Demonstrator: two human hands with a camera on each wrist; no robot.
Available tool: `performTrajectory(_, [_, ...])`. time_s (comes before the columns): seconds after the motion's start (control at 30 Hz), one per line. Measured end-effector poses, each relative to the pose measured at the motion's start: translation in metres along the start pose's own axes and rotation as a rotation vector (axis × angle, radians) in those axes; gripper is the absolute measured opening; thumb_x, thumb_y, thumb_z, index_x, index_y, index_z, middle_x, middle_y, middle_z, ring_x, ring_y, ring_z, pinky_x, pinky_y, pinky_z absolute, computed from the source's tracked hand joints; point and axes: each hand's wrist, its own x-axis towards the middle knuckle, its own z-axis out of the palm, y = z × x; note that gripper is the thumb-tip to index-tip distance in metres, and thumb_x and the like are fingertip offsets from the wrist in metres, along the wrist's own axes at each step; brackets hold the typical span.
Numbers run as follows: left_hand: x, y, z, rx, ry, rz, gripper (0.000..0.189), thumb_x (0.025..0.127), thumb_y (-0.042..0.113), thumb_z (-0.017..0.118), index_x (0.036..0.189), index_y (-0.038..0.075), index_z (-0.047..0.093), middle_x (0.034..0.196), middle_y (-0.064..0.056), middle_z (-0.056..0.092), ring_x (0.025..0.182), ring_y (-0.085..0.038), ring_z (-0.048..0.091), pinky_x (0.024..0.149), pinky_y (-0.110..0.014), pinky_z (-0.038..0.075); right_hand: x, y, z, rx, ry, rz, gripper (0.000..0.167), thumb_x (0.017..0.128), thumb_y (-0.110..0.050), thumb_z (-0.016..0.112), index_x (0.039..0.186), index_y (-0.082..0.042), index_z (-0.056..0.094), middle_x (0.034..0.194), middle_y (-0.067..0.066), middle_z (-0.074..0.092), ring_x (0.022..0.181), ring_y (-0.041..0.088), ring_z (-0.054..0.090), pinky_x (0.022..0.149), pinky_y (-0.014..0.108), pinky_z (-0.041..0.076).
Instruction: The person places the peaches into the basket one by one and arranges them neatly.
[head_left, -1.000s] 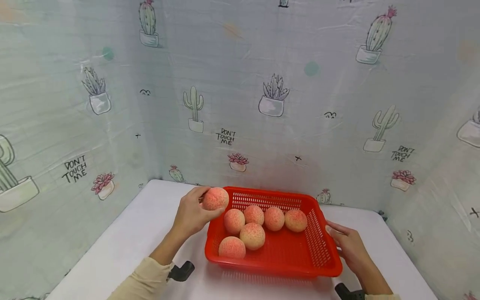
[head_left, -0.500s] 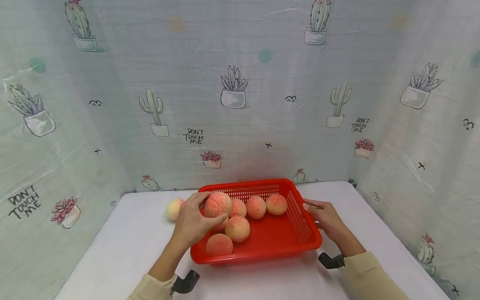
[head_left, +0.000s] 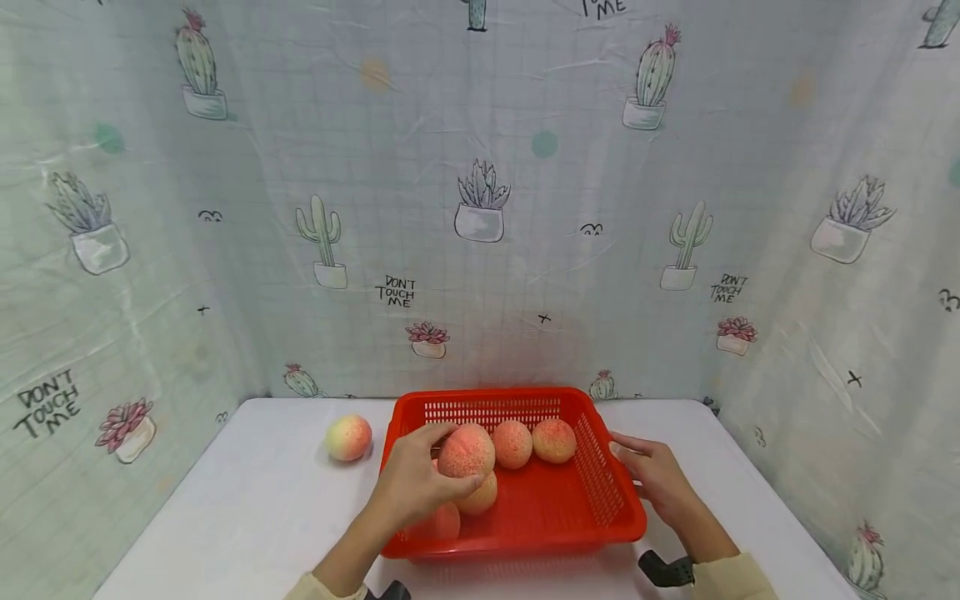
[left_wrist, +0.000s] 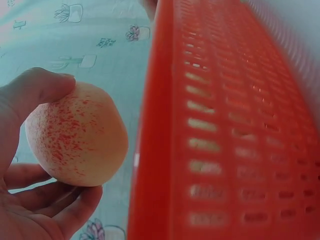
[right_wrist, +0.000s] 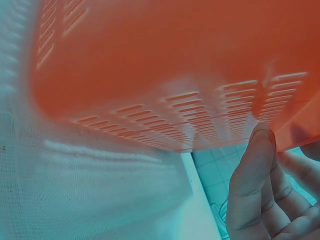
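Note:
My left hand [head_left: 412, 483] grips a peach [head_left: 467, 452] between thumb and fingers, held over the left part of a red plastic basket [head_left: 540, 533]. In the left wrist view the held peach [left_wrist: 80, 135] is pale yellow with red speckles, beside the basket's slotted wall [left_wrist: 225, 115]. Several peaches lie inside the basket, one [head_left: 512, 444] and another [head_left: 554, 441] along the back; those at the left are partly hidden by my hand. My right hand [head_left: 656, 475] holds the basket's right rim, its fingers [right_wrist: 252, 175] against the outer wall.
A yellow and red peach [head_left: 348, 438] sits on the white table [head_left: 247, 500], left of the basket. Behind and to both sides hangs a cactus-print curtain [head_left: 480, 275]. Each wrist wears a black device, the right one [head_left: 666, 570] near the table's front.
My left hand has carried the peach rightward, from the basket's left edge to farther over the inside. The head view has shifted, uncovering the peach on the table. My right hand stays at the rim.

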Motion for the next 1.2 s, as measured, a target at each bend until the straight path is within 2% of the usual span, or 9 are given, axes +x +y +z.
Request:
performTrajectory(0.13, [-0.002,0.001,0.005,-0.031,-0.046,0.011,0.065,0.073,0.028,0.095,0.130,0.010,0.070,0.122,-0.005,0.073,0.102,-0.018,0.071,0.083,-0.030,0.064,0.001,0.000,0.001,0.004,-0.003,0.017,0.061,0.104,-0.039,0.063,0.154,-0.007,0.050,0.146,0.023,0.062,0.104,0.020,0.075,0.087,0.046,0.065])
performTrajectory(0.33, [-0.001,0.003,0.017,-0.089,-0.073,0.003,0.053,0.073,0.026,0.094,0.120,0.022,0.071,0.113,0.003,0.073,0.098,-0.015,0.069,0.080,-0.022,0.061,0.003,0.001,0.000,0.008,-0.002,0.046,0.062,0.104,-0.039,0.062,0.155,-0.007,0.048,0.148,0.023,0.060,0.104,0.020,0.075,0.087,0.046,0.065])
performTrajectory(0.47, [-0.002,0.004,0.025,-0.069,-0.090,-0.003,0.053,0.073,0.030,0.094,0.119,0.022,0.069,0.111,0.005,0.071,0.098,-0.013,0.067,0.079,-0.022,0.060,0.004,0.002,0.000,0.012,0.001,0.057,0.062,0.104,-0.039,0.062,0.155,-0.006,0.048,0.147,0.024,0.060,0.104,0.022,0.076,0.086,0.047,0.066])
performTrajectory(0.63, [-0.001,0.007,0.034,-0.024,-0.106,0.001,0.068,0.074,0.035,0.093,0.131,0.010,0.066,0.124,-0.001,0.070,0.103,-0.016,0.067,0.084,-0.030,0.063,0.005,0.003,0.000,0.013,0.008,0.066,0.063,0.103,-0.041,0.063,0.154,-0.006,0.049,0.146,0.024,0.061,0.103,0.022,0.076,0.085,0.047,0.066])
performTrajectory(0.77, [-0.002,0.009,0.040,0.006,-0.120,-0.003,0.073,0.074,0.037,0.092,0.136,0.009,0.066,0.130,-0.001,0.070,0.105,-0.015,0.066,0.088,-0.033,0.062,0.004,0.003,0.001,0.023,0.004,0.082,0.064,0.103,-0.041,0.063,0.154,-0.006,0.049,0.147,0.025,0.060,0.102,0.021,0.075,0.085,0.047,0.066])
performTrajectory(0.97, [-0.004,0.013,0.050,0.029,-0.129,0.001,0.069,0.071,0.035,0.092,0.130,0.010,0.068,0.119,0.004,0.072,0.098,-0.008,0.064,0.088,-0.031,0.061,0.004,0.003,0.001,0.038,-0.003,0.101,0.064,0.103,-0.041,0.063,0.155,-0.005,0.048,0.147,0.025,0.060,0.100,0.021,0.076,0.084,0.047,0.066])
performTrajectory(1.2, [-0.003,0.018,0.058,0.040,-0.151,-0.058,0.066,0.068,0.036,0.093,0.126,0.017,0.067,0.110,0.013,0.066,0.092,-0.005,0.059,0.086,-0.032,0.060,0.008,0.002,0.000,0.037,-0.001,0.104,0.069,0.102,-0.045,0.063,0.156,-0.004,0.046,0.147,0.025,0.060,0.101,0.023,0.076,0.085,0.048,0.066])
